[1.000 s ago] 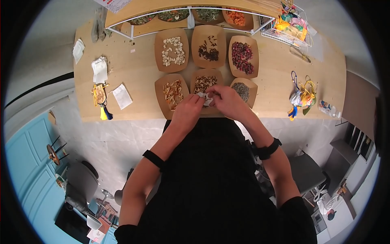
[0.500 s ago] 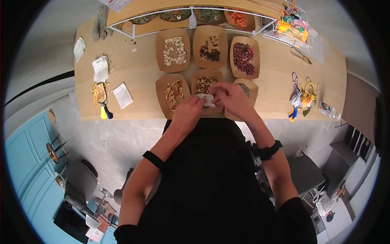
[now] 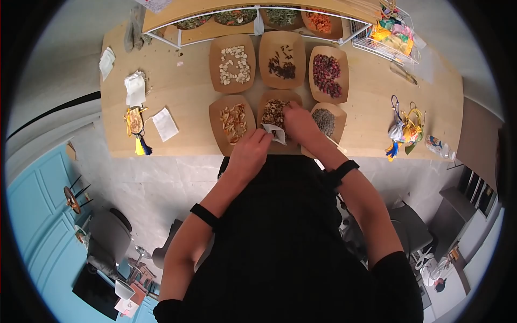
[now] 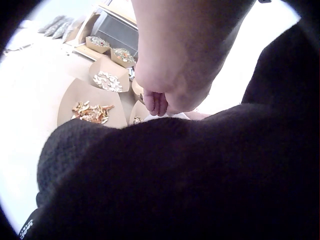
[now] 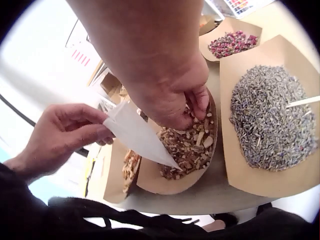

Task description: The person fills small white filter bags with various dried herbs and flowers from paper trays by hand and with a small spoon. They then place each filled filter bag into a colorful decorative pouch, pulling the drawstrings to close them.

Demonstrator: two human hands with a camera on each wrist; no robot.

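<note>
A small white pouch [image 3: 276, 133] is pinched at its upper edge by my left hand [image 3: 249, 156]; the right wrist view shows the pouch [image 5: 140, 135] slanting down, its lower corner over a tray [image 5: 167, 187] of chopped brown pieces [image 5: 195, 150]. My right hand [image 3: 302, 125] reaches into the far right part of that tray. In the right wrist view, the bent fingers of my right hand [image 5: 175, 100] touch the pieces; whether they grip any is unclear. In the left wrist view, my left hand [image 4: 170, 85] largely hides the pouch.
Beside the tray stand trays of orange-brown strips [image 3: 233, 123] and grey-purple buds [image 3: 324, 121], the latter with a pale stick. Behind are trays of white slices [image 3: 233, 67], dark pieces [image 3: 282, 63] and red buds [image 3: 326, 75]. Flat white pouches [image 3: 165, 124] lie left, tasselled sachets [image 3: 404, 132] right.
My right hand has left the pouch and moved forward into the brown pieces. My left hand keeps its hold on the pouch, which now hangs more spread out.
</note>
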